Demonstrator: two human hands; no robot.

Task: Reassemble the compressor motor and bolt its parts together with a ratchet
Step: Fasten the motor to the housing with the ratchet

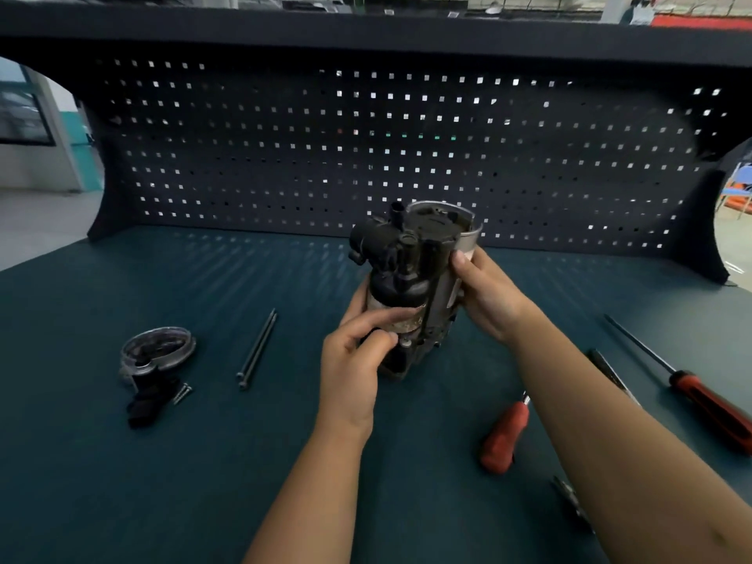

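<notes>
**Both hands on the motor, most of the bolting left to do**

Both hands are wrapped around the compressor motor (411,291), which is held upright just above the middle of the surface (122,482). The left hand (354,368) has its fingers curled around the lower end, thumb and forefinger working at something small by the base. Can't tell what. The right hand (488,295) grips the right side of the housing with its thumb on the front.

Progress-wise, the main body looks stacked together, and a thin dark rod down its side could be one through-bolt already in. Two long bolts (257,348) are lying loose to the left, though. Further left sit a round end cap (158,348), a black part (150,400) and a couple of small screws (182,393), none of it fitted.

Two red-handled screwdrivers (504,437) (712,409) lie on the right. A dark bar (610,372) half hidden by the right arm might be the ratchet. So: early-to-middle, tightening not begun, by the look of it.
</notes>
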